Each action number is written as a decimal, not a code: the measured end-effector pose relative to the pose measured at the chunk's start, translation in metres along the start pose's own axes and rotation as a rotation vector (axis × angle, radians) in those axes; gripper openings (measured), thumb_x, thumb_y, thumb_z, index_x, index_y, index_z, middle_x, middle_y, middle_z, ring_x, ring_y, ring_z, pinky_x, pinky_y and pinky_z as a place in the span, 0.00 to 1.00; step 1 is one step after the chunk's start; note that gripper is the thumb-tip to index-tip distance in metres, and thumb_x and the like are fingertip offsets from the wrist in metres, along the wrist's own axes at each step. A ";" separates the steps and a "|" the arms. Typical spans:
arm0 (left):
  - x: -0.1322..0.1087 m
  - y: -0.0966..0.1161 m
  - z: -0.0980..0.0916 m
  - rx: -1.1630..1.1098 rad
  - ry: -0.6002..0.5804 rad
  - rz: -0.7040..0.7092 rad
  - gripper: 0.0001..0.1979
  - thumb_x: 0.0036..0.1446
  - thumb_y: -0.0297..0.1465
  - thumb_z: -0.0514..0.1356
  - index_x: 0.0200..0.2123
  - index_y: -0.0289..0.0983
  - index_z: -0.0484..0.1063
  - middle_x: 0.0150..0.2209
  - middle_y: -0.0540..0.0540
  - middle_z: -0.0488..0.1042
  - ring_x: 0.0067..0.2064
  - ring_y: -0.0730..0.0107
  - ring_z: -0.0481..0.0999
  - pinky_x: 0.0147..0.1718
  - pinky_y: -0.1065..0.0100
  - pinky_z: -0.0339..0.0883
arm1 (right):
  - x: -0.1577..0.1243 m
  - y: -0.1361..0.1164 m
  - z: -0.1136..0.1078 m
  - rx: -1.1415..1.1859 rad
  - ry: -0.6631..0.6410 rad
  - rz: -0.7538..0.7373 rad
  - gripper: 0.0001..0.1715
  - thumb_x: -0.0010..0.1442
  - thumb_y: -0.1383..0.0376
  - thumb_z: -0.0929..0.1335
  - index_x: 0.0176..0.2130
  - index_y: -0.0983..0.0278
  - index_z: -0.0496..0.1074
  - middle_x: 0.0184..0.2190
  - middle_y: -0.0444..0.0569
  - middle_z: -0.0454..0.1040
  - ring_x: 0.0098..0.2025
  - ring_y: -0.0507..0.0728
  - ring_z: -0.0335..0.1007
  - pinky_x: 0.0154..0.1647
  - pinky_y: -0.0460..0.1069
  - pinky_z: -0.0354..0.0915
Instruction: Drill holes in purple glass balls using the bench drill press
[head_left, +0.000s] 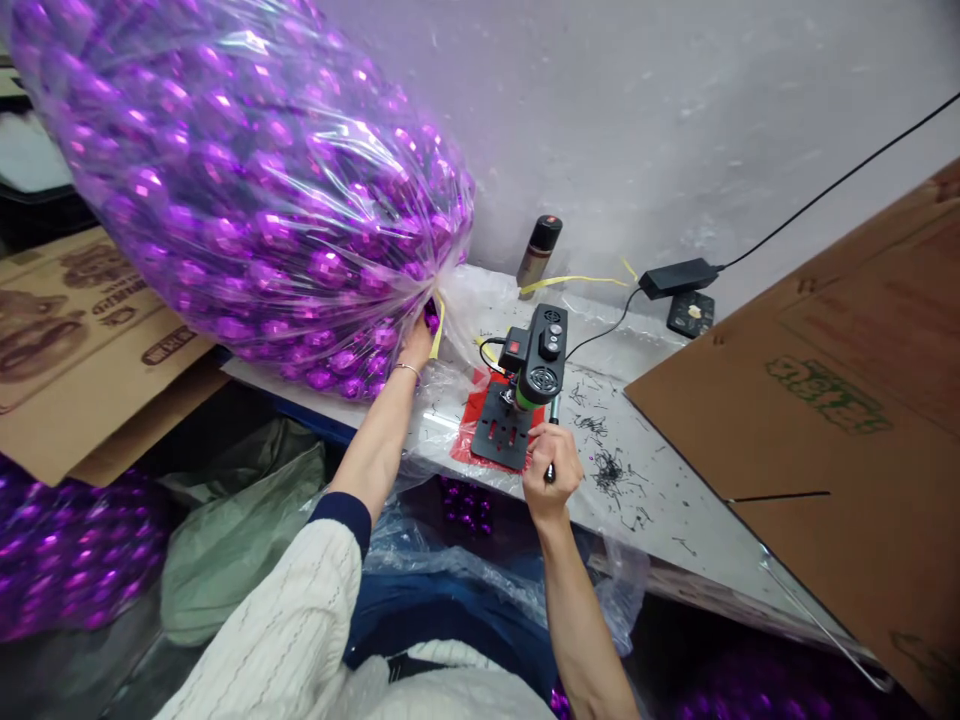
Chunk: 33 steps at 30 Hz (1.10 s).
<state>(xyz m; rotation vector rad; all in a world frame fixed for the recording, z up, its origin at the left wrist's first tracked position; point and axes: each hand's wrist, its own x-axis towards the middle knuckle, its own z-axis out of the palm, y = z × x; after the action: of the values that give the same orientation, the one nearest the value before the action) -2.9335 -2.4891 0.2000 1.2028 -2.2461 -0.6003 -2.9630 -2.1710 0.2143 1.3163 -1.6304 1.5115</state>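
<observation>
A large clear plastic bag (300, 200) full of shiny purple faceted balls leans over the bench. My left hand (417, 342) reaches into its gathered mouth, right by a purple ball (431, 319). The fingers are mostly hidden there, so I cannot see whether they grip it. My right hand (553, 466) is closed around a slim rod with a black handle (550, 474), whose upper end shows above the fist. Just beyond that fist stands a small black bench machine (544, 350) with a red switch and a flat slotted base plate (501, 425) on a red sheet (469, 412).
A spray can (538, 250), a yellow strip (574, 281), a power adapter (679, 277) and a phone-like black item (690, 314) lie behind the machine. Black scraps (609, 468) litter the bench's right. Cardboard stands right (840, 400) and lies left (97, 340). Purple balls (67, 560) fill the lower left.
</observation>
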 end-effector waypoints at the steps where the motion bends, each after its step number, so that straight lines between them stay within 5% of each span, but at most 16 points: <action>1: 0.002 0.000 -0.001 -0.004 -0.009 -0.002 0.31 0.63 0.27 0.56 0.67 0.28 0.54 0.61 0.30 0.69 0.63 0.51 0.68 0.62 0.56 0.60 | 0.000 0.000 0.000 -0.001 -0.006 -0.002 0.14 0.63 0.76 0.60 0.29 0.62 0.64 0.27 0.44 0.69 0.33 0.52 0.70 0.35 0.48 0.65; 6: -0.004 0.005 -0.006 0.025 -0.078 0.026 0.29 0.61 0.25 0.57 0.65 0.28 0.57 0.59 0.28 0.69 0.62 0.48 0.69 0.61 0.54 0.61 | 0.001 0.000 0.000 0.000 0.001 0.000 0.14 0.64 0.75 0.60 0.29 0.62 0.64 0.27 0.44 0.69 0.33 0.52 0.70 0.34 0.48 0.65; 10: -0.035 0.011 -0.006 -0.074 -0.050 0.035 0.28 0.55 0.31 0.66 0.58 0.32 0.66 0.58 0.29 0.70 0.60 0.41 0.70 0.58 0.49 0.63 | 0.001 0.001 0.001 0.004 0.004 0.000 0.14 0.64 0.75 0.60 0.29 0.62 0.64 0.27 0.45 0.69 0.33 0.52 0.70 0.34 0.48 0.65; 15: -0.092 0.019 -0.006 -0.865 0.016 -0.108 0.29 0.56 0.42 0.66 0.58 0.39 0.65 0.53 0.41 0.74 0.49 0.61 0.77 0.44 0.64 0.73 | 0.000 0.003 -0.001 0.005 -0.015 -0.022 0.14 0.64 0.75 0.60 0.29 0.61 0.63 0.26 0.44 0.68 0.33 0.53 0.70 0.34 0.48 0.65; 18: -0.125 0.021 -0.007 -1.292 -0.066 -0.316 0.26 0.57 0.51 0.61 0.49 0.37 0.71 0.40 0.45 0.77 0.33 0.71 0.77 0.28 0.72 0.70 | 0.001 0.002 -0.001 0.001 -0.014 -0.029 0.14 0.64 0.75 0.60 0.29 0.61 0.63 0.26 0.44 0.68 0.33 0.53 0.70 0.34 0.48 0.65; 21: -0.154 0.021 -0.006 -1.466 -0.195 -0.467 0.26 0.56 0.54 0.61 0.39 0.35 0.73 0.30 0.47 0.76 0.25 0.75 0.73 0.21 0.74 0.65 | 0.002 0.001 -0.001 -0.021 -0.018 -0.033 0.14 0.64 0.75 0.59 0.29 0.61 0.63 0.26 0.44 0.68 0.33 0.52 0.70 0.33 0.48 0.64; 26: -0.186 0.027 0.015 -1.524 -0.317 -0.471 0.25 0.51 0.48 0.69 0.43 0.36 0.74 0.38 0.45 0.80 0.34 0.71 0.79 0.36 0.70 0.74 | 0.005 0.000 -0.002 -0.027 -0.024 -0.044 0.15 0.64 0.75 0.59 0.29 0.61 0.63 0.25 0.44 0.68 0.32 0.52 0.70 0.33 0.48 0.64; 33: -0.201 0.036 0.052 -1.054 -0.278 -0.148 0.33 0.42 0.41 0.74 0.52 0.38 0.72 0.47 0.44 0.79 0.47 0.62 0.79 0.52 0.62 0.70 | 0.006 0.001 -0.005 -0.025 -0.045 -0.030 0.14 0.64 0.74 0.59 0.30 0.61 0.64 0.26 0.45 0.69 0.33 0.53 0.70 0.35 0.49 0.65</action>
<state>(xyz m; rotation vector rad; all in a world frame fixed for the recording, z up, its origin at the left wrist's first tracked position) -2.8936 -2.2923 0.1348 0.7307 -1.5746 -1.7907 -2.9668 -2.1683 0.2204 1.3643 -1.6441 1.4491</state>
